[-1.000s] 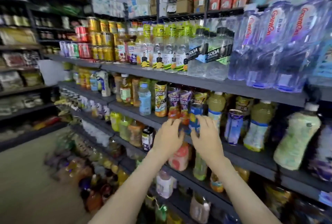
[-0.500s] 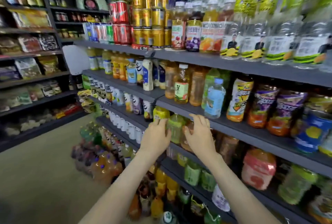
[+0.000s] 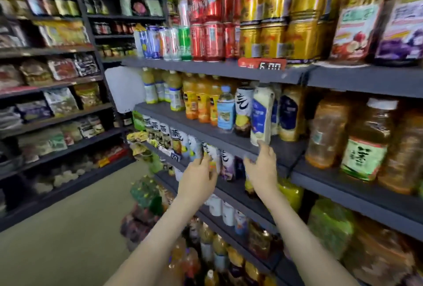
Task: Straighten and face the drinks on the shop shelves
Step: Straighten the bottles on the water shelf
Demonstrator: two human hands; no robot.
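My right hand (image 3: 261, 169) reaches up to the second shelf's front edge (image 3: 215, 135). Its fingertips touch the base of a tall cream bottle with a blue label (image 3: 262, 111), which stands at the edge beside a black-and-white labelled bottle (image 3: 243, 111) and a small blue-labelled bottle (image 3: 225, 111). My left hand (image 3: 198, 178) is lower, at the third shelf. Its straight fingers lie against a white-labelled bottle (image 3: 214, 155) in a row of similar bottles (image 3: 164, 132). The picture is blurred, so the exact contact is unclear.
Gold cans (image 3: 274, 10) and red cans (image 3: 210, 22) fill the top shelf above a red price tag (image 3: 263, 64). Large amber tea bottles (image 3: 366, 143) stand to the right. Snack shelves (image 3: 57, 68) line the left wall. Wrapped drink packs (image 3: 142, 212) sit on the floor.
I have moved left along the shelves. Both hands left the shelf edge by the green and amber bottles; the right rose to the cream bottle, the left now touches a white-labelled bottle.
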